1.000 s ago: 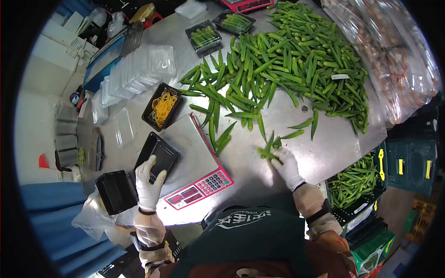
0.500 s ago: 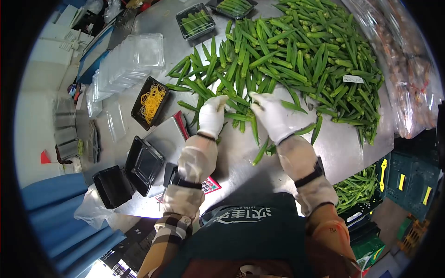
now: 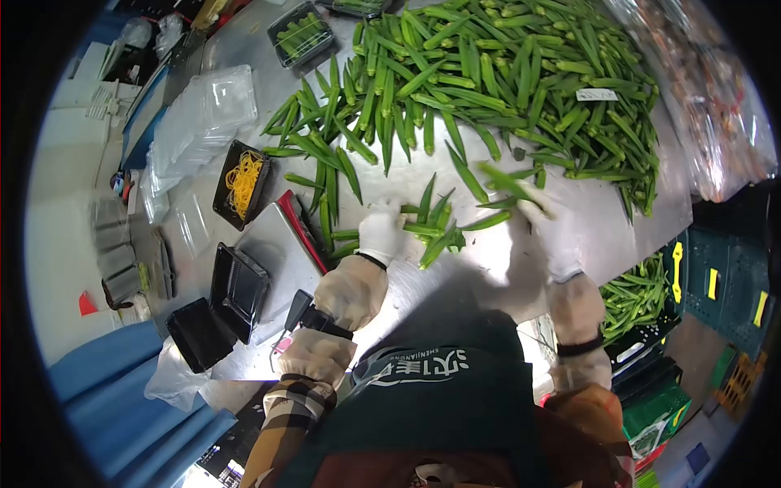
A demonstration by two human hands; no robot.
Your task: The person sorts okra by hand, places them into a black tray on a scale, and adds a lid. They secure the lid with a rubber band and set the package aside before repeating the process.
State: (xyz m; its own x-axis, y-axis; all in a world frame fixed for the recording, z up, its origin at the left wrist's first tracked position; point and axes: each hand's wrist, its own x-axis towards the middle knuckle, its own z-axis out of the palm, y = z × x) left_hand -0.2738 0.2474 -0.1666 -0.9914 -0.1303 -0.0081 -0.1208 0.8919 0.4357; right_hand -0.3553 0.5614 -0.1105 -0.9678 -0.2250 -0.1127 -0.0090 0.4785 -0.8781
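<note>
A large heap of green okra (image 3: 521, 73) covers the back of the metal table. My left hand (image 3: 381, 231), in a white glove, is closed at the left end of a few loose okra (image 3: 431, 221) near the table's front. Its fingertips meet one pod's end. My right hand (image 3: 555, 228), also gloved and blurred by motion, is farther right with its fingers round an okra pod (image 3: 506, 180) that points left. More loose pods (image 3: 324, 175) lie behind my left hand.
Left of the heap are a black tray of yellow rubber bands (image 3: 242, 183), stacked clear lids (image 3: 203, 114), a packed okra box (image 3: 300, 34) and an empty black container (image 3: 239, 291). Okra fills a crate (image 3: 634, 301) at right. Plastic-wrapped goods (image 3: 708, 98) lie at far right.
My right hand has moved right and toward me, with a pod in its fingers. My left hand has come nearer the front edge. The view has shifted, and some okra now lies apart from the heap.
</note>
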